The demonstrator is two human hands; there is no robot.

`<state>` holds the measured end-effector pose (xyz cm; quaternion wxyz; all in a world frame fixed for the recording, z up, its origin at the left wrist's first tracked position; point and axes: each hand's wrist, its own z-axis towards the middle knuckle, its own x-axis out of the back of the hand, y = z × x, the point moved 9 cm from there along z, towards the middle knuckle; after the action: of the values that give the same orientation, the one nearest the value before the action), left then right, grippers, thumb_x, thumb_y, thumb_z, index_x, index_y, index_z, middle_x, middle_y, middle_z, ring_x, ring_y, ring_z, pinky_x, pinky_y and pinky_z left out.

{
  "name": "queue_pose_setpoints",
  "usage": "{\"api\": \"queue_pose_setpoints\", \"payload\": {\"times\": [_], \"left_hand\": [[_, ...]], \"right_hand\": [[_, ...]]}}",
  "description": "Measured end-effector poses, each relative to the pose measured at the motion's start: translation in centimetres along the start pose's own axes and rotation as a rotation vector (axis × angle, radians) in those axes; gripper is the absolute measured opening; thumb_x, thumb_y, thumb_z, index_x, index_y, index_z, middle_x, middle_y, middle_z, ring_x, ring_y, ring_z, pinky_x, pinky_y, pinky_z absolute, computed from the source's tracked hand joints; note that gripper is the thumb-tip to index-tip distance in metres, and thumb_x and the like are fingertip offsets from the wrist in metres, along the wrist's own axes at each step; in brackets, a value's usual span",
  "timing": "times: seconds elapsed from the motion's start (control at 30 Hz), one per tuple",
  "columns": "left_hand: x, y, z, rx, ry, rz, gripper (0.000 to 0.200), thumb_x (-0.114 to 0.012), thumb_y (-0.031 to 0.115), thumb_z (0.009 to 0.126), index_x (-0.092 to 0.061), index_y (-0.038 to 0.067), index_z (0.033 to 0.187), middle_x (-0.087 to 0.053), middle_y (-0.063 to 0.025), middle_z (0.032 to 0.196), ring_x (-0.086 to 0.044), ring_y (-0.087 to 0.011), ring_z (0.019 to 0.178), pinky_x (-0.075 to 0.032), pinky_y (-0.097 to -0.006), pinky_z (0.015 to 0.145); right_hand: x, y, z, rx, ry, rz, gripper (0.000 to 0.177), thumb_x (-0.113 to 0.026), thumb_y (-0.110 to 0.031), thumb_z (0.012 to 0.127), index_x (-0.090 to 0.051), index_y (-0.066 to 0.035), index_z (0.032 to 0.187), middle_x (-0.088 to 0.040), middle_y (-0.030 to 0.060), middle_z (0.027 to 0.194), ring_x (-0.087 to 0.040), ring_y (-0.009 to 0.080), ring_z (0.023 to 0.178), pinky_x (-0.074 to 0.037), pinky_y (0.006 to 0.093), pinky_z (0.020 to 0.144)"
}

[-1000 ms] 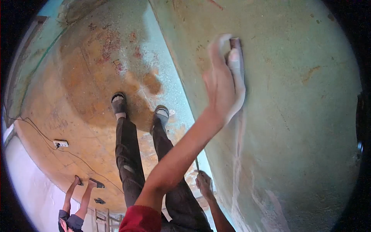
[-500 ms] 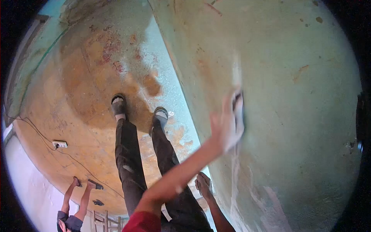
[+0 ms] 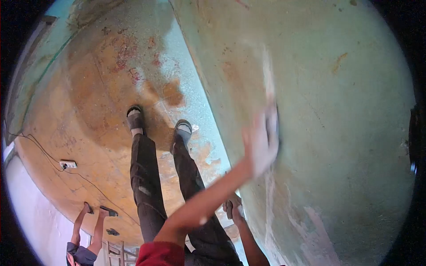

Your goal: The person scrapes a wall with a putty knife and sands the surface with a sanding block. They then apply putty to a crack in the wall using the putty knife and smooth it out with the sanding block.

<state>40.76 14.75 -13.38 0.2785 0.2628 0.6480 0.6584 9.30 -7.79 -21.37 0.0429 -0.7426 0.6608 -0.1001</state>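
My left hand (image 3: 262,142), pale with dust and blurred, is pressed to the green wall (image 3: 341,146). Its fingers are bent over a thin dark-edged thing against the wall, mostly hidden by the hand. A whitish streak (image 3: 268,73) runs on the wall beyond the fingertips. Lower down, beside my leg and near the foot of the wall, my right hand (image 3: 232,207) is closed with its fingers curled. What it holds, if anything, is too small to tell.
My sandalled feet stand on the stained orange floor (image 3: 102,155). A power strip (image 3: 68,164) with a cable lies left. Another person's legs (image 3: 95,230) and a wooden ladder-like frame (image 3: 120,255) show at the lower left.
The streak on the wall shows longer above my left hand, which remains at the wall. My right hand has shifted slightly, with its fingers turned more downward.
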Motion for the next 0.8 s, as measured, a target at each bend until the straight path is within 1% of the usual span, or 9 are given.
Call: {"api": "queue_pose_setpoints", "payload": {"times": [0.07,0.13,0.17,0.27,0.53,0.6,0.63,0.73,0.8], "left_hand": [[0.1,1.2,0.2,-0.148,0.059,-0.016,0.019,-0.046,0.021,0.104,-0.051,0.003,0.105,-0.053,-0.017,0.076,-0.055,-0.0282,0.065,-0.039,-0.0449,0.057],[-2.5,-2.2,8.1,0.121,-0.176,0.0,0.012,-0.053,0.011,0.1,-0.055,0.004,0.109,-0.062,-0.0178,0.086,-0.063,-0.024,0.075,-0.049,-0.0379,0.067],[-2.2,-2.0,6.5,0.122,-0.18,0.008,0.012,-0.053,0.011,0.1,-0.055,0.004,0.109,-0.062,-0.0178,0.086,-0.063,-0.024,0.075,-0.049,-0.0379,0.067],[0.7,2.5,-1.4,-0.162,0.019,0.099,0.014,-0.055,0.004,0.095,-0.058,0.004,0.108,-0.065,-0.0181,0.092,-0.064,-0.0248,0.072,-0.051,-0.0331,0.063],[0.0,1.5,2.8,-0.189,0.14,0.188,0.021,-0.052,0.008,0.098,-0.06,0.007,0.117,-0.062,-0.015,0.08,-0.062,-0.0242,0.067,-0.047,-0.0354,0.056],[0.0,0.0,1.7,-0.013,-0.016,0.035,0.017,-0.048,0.01,0.099,-0.058,0.004,0.111,-0.059,-0.014,0.076,-0.06,-0.0255,0.066,-0.045,-0.0378,0.058],[-0.5,-0.4,6.9,0.125,-0.08,0.107,0.019,-0.049,0.008,0.098,-0.059,0.004,0.114,-0.06,-0.0149,0.078,-0.061,-0.0278,0.068,-0.048,-0.0372,0.062],[-0.4,0.3,9.0,0.032,-0.051,0.03,0.028,-0.05,0.006,0.095,-0.059,0.005,0.122,-0.06,-0.0155,0.077,-0.062,-0.0276,0.068,-0.049,-0.0363,0.063],[0.4,1.3,3.2,-0.116,0.14,0.056,0.023,-0.051,0.002,0.092,-0.06,0.006,0.113,-0.054,-0.0142,0.072,-0.057,-0.0273,0.061,-0.044,-0.0377,0.056]], "right_hand": [[-0.3,-0.1,-0.5,0.015,0.017,0.057,0.041,-0.052,-0.033,0.099,-0.059,-0.001,0.124,-0.051,0.002,0.066,-0.049,0.0104,0.053,-0.041,0.0258,0.053],[-0.6,0.2,-0.9,0.035,-0.036,0.074,0.041,-0.054,-0.034,0.098,-0.061,-0.001,0.121,-0.051,0.0022,0.066,-0.048,0.0099,0.053,-0.04,0.0249,0.052],[-0.5,0.5,-0.5,0.026,-0.027,0.098,0.042,-0.054,-0.033,0.098,-0.059,0.001,0.123,-0.052,0.0024,0.065,-0.047,0.0096,0.051,-0.039,0.0244,0.05],[-0.7,0.8,-0.7,0.021,-0.01,0.115,0.043,-0.054,-0.031,0.099,-0.057,0.004,0.124,-0.053,0.0029,0.064,-0.045,0.0092,0.048,-0.037,0.0239,0.047],[-0.6,1.8,-0.3,-0.085,-0.023,0.252,0.049,-0.061,-0.039,0.094,-0.058,0.0,0.124,-0.051,0.0019,0.067,-0.048,0.0108,0.053,-0.041,0.0259,0.05],[-0.9,0.9,-1.8,-0.079,-0.047,0.247,0.05,-0.061,-0.038,0.093,-0.057,0.0,0.126,-0.052,0.0027,0.068,-0.048,0.0112,0.053,-0.04,0.0266,0.049],[-0.8,1.0,-2.1,-0.087,-0.066,0.237,0.05,-0.06,-0.038,0.094,-0.057,0.0,0.126,-0.052,0.0026,0.068,-0.047,0.011,0.053,-0.039,0.0267,0.049],[-1.0,1.4,-1.5,-0.08,-0.075,0.228,0.049,-0.057,-0.038,0.096,-0.057,0.001,0.127,-0.051,0.0023,0.067,-0.046,0.0102,0.053,-0.038,0.0262,0.049],[-1.1,0.7,-1.2,-0.075,-0.074,0.227,0.049,-0.057,-0.037,0.096,-0.057,0.0,0.127,-0.05,0.0016,0.067,-0.045,0.0097,0.054,-0.037,0.0255,0.05]]}}
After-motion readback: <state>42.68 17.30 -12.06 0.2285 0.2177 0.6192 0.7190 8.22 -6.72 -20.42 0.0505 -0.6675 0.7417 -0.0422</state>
